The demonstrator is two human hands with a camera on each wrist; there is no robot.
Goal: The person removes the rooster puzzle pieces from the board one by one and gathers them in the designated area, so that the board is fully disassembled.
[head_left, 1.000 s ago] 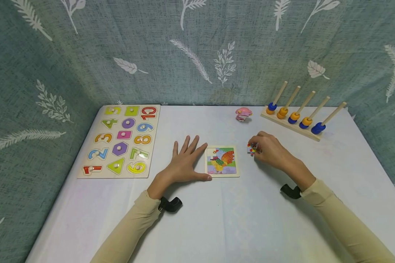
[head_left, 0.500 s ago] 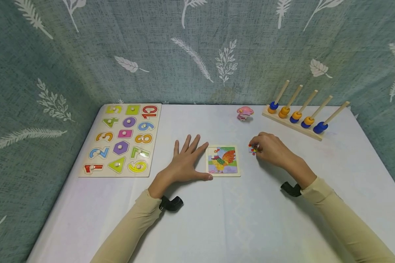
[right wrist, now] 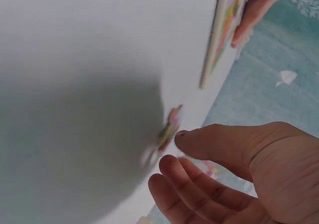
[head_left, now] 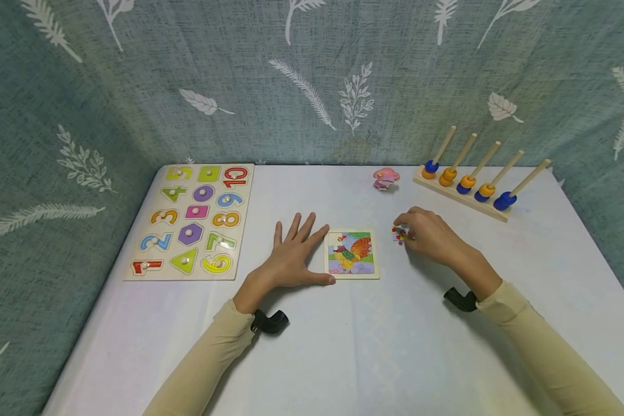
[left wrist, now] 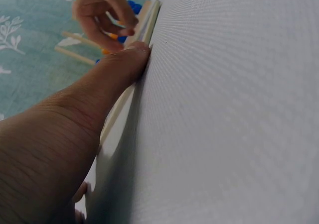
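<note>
My left hand spreads its fingers beside a small square wooden jigsaw puzzle with a colourful rooster picture. Index fingertip and thumb touch the tray's left corners. In the left wrist view, the thumb lies along the tray edge. My right hand is bent over a small colourful puzzle piece on the right. In the right wrist view, this piece is blurred and roughly parallel to the tabletop, near the thumb tip. A gap shows between thumb and visible fingers; the index contact is hard to see.
A wooden number and shape board lies at the left. Behind the right hand stand a small pink figure and a wooden peg stand with blue and orange beads. A leaf-patterned cloth hangs behind the table.
The puzzle piece has turned under the right fingers, from tilted to flatter, with more of its coloured face showing. The left hand stays in place at the tray.
</note>
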